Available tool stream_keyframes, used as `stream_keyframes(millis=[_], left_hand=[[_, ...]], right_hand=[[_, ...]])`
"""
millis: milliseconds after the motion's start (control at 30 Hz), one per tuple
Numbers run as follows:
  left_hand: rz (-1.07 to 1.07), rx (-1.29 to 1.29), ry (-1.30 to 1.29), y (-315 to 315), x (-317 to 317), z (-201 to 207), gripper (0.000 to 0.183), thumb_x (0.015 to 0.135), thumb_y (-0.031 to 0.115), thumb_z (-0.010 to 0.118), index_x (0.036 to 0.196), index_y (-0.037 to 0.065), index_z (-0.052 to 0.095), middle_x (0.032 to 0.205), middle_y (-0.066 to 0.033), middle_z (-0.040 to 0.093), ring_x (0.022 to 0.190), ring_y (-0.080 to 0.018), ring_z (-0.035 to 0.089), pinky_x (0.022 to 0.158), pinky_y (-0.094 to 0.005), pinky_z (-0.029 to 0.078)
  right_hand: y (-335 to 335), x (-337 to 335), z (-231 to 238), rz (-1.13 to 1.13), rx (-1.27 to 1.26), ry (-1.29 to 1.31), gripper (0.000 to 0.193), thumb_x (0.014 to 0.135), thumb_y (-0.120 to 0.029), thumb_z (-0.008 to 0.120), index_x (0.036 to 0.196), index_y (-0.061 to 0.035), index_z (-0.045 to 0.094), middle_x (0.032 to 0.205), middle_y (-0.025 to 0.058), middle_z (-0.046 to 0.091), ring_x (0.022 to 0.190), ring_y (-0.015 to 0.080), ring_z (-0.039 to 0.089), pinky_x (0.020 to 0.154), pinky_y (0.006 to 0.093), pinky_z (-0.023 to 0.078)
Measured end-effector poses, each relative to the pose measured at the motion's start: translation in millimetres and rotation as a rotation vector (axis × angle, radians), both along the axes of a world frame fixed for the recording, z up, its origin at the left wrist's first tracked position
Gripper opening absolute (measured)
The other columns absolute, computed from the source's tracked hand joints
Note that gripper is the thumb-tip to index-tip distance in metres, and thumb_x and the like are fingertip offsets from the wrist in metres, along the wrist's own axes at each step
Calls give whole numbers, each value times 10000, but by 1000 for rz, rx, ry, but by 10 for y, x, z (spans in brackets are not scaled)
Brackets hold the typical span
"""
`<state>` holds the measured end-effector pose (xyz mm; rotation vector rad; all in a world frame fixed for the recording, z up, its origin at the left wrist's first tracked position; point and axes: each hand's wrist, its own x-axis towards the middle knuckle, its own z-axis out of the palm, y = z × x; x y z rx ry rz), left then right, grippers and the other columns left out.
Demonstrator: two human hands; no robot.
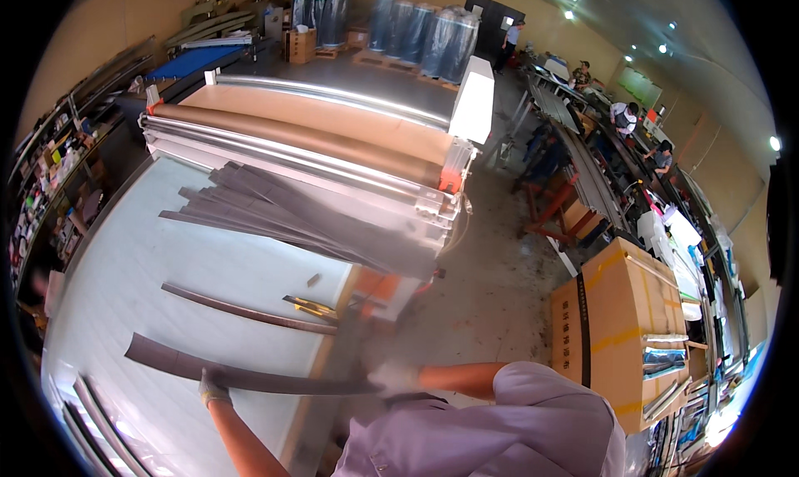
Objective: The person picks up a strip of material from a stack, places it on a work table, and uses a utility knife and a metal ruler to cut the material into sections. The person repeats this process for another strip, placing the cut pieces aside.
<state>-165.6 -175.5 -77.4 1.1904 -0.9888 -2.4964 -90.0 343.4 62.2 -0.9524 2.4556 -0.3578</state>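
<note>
A long dark grey strip (275, 382) lies across the near part of the pale table, its right end reaching past the table edge. My left hand (214, 387), in a light glove, is closed on the strip's near edge, left of its middle. At the strip's right end is my right hand (397, 378), also pale-gloved; motion smears its fingers, so its grip cannot be made out. Farther off lies a narrow brown-grey strip (245, 309). Next to that strip's right end is a yellow-and-black cutter (311, 307). A small grey offcut (313, 280) rests nearby.
A fanned pile of grey strips (291, 215) lies before a wide roller machine (300, 140). More strips (91, 423) are at the table's lower left. A large carton (616, 331) stands right, beyond the floor. Several people work far right; shelves line the left.
</note>
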Motion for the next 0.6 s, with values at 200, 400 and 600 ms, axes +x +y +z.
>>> stream_keyframes(millis=[200,400,600], left_hand=[[-73,-1101,-473,95,176,526,481,934,210,651,1340,-31,557,1277,-193,638,1124,-310,639,950,-409,501],[-391,-1530,-428,352,376,796,396,845,182,710,1211,40,650,1337,-152,588,1176,-370,585,993,-433,477],[-642,-1672,-462,515,215,1050,290,807,186,724,1060,48,694,1410,-128,539,1189,-350,577,996,-436,475]], right_hand=[[-294,-66,-319,-99,-64,24,326,780,-334,703,912,-48,620,828,187,683,792,373,683,688,500,538],[-1229,-215,8,-91,-77,4,308,786,-263,678,988,-33,638,920,185,690,854,371,688,710,509,546],[-1942,-365,-287,-133,-126,57,307,742,-185,687,1006,-29,665,922,189,708,871,383,694,757,497,557]])
